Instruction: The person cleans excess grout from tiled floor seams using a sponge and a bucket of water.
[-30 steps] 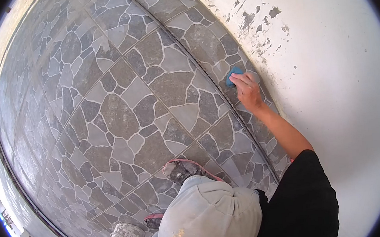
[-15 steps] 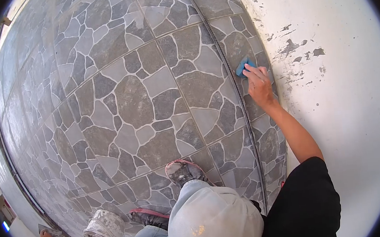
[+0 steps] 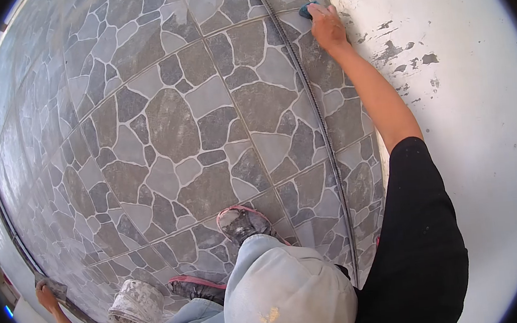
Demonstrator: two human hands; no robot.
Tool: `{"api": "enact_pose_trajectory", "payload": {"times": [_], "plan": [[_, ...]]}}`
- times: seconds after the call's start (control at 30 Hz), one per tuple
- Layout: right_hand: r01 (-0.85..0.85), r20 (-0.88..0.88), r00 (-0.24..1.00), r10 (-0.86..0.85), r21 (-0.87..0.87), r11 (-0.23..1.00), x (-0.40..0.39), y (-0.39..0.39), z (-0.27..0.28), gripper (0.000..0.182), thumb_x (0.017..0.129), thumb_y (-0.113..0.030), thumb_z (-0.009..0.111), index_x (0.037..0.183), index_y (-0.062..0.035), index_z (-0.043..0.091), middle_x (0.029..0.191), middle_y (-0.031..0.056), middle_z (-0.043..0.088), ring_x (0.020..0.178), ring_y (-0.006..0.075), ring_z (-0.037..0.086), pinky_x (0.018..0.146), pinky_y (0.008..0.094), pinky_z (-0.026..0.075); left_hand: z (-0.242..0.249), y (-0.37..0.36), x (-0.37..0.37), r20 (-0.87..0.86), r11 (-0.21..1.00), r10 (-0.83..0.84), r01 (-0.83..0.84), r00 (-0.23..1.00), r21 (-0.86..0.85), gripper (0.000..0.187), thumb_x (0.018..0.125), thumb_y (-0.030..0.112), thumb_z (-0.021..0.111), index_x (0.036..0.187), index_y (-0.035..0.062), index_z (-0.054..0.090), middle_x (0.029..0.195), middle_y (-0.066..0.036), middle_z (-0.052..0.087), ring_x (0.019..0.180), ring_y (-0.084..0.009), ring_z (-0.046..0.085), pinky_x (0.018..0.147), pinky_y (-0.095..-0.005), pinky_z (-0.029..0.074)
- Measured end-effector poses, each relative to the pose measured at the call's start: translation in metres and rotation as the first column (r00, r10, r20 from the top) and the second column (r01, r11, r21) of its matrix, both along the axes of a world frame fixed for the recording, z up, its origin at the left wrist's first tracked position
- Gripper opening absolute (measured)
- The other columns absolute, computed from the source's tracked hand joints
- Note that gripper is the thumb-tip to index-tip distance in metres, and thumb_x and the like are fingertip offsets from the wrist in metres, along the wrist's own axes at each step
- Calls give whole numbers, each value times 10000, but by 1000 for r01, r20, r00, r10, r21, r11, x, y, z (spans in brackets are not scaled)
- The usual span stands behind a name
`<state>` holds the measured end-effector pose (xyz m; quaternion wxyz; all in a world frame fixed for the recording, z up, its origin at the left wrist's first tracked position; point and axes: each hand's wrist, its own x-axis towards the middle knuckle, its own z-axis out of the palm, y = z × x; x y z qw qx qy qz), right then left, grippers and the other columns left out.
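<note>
Grey stone-patterned tiles with pale joints make up the floor point(image 3: 172, 126), meeting a white wall point(image 3: 476, 124) whose surface is chipped and flaking just beside the right forearm. The right hand point(image 3: 328, 27) has its fingers closed on a blue sponge point(image 3: 305, 11), pressed to the tiles near the wall's foot. Across from it, the left hand point(image 3: 46, 297) is clamped on a flat grey tool, perhaps a trowel point(image 3: 59, 289), though it is small and distorted at the edge of view. A ribbed metal rod point(image 3: 323, 129) runs over the floor, passing close to the right hand on its inner side. Nearer the left hand stands a crusted bucket point(image 3: 137, 301), with two smeared shoes point(image 3: 244, 224) between the hands.

A wide sweep of the right hand could knock its knuckles on the rod, or scrape them on the rough wall. A careless step back might tip the bucket, since it sits close to the feet. No brand, label or writing is readable; the cap point(image 3: 288, 288) bears only a yellowish mark.
</note>
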<state>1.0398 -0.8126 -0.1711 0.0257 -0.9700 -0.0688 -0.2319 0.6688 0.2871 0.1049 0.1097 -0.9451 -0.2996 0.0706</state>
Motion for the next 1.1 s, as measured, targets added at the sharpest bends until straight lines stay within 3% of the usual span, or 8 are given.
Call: {"api": "enact_pose_trajectory", "payload": {"times": [0.1, 0.23, 0.37, 0.43, 0.63, 0.73, 0.9, 1.1], "plan": [[242, -129, 960, -249, -68, 968, 7, 12, 11, 239, 861, -87, 668, 1086, -86, 749, 1127, 101, 724, 1048, 303, 640, 974, 401, 473, 2, -8, 6, -16, 999, 35, -35, 999, 17, 394, 818, 128, 460, 1072, 39, 748, 1076, -191, 731, 1059, -356, 672, 975, -428, 491], [-206, -3, 979, 206, 24, 978, -10, 29, 4, 201, 874, -103, 661, 1051, -103, 756, 1071, 89, 719, 1014, 322, 641, 960, 427, 470, 15, 3, -17, -41, 1000, 9, -9, 999, 7, 393, 812, 126, 465, 1067, 26, 747, 1079, -192, 731, 1061, -353, 673, 973, -426, 492], [298, -193, 923, -332, -185, 936, 20, 35, 20, 206, 874, -85, 646, 1044, -105, 761, 1063, 95, 690, 1025, 302, 629, 912, 396, 502, 16, -2, -38, -53, 997, 63, -61, 997, 38, 402, 805, 120, 456, 1066, 13, 742, 1072, -190, 731, 1052, -351, 676, 970, -423, 494], [-201, -55, 978, 200, -22, 979, 8, 47, 10, 175, 896, -116, 635, 1017, -83, 757, 1097, 110, 675, 1067, 308, 624, 901, 398, 519, 21, 8, -55, -47, 998, 66, -65, 997, 12, 402, 805, 123, 455, 1065, 13, 742, 1069, -192, 732, 1047, -352, 677, 969, -424, 494], [342, -178, 911, -373, -182, 922, 23, 45, 27, 192, 886, -94, 633, 1035, -61, 750, 1121, 105, 650, 1073, 340, 612, 938, 411, 526, 20, 30, -80, -19, 997, 53, -52, 998, 52, 399, 803, 122, 449, 1057, 4, 733, 1054, -198, 731, 1022, -356, 679, 959, -425, 495], [-160, -167, 973, 161, 18, 987, 7, 45, 22, 189, 892, -114, 632, 1038, -43, 729, 1143, 129, 654, 1095, 347, 611, 951, 436, 514, 17, 31, -89, -30, 998, 37, -36, 999, 47, 401, 800, 115, 446, 1059, 1, 730, 1055, -200, 731, 1028, -357, 676, 959, -422, 493], [386, -107, 904, -414, -211, 898, 25, 24, 17, 279, 869, -131, 643, 1135, -93, 716, 1081, 131, 696, 1062, 325, 635, 976, 438, 485, 24, 40, -82, -71, 998, 39, -36, 997, 45, 404, 795, 111, 451, 1063, -3, 730, 1070, -200, 733, 1049, -354, 672, 971, -417, 488], [104, -305, 952, 7, 346, 932, 18, 14, 39, 367, 847, -119, 600, 1177, 19, 683, 1091, 247, 721, 1112, 428, 655, 929, 510, 522, 12, 31, -50, -54, 997, 59, -61, 997, -51, 411, 800, 107, 450, 1081, -12, 726, 1080, -199, 731, 1052, -352, 673, 985, -407, 486]]}}
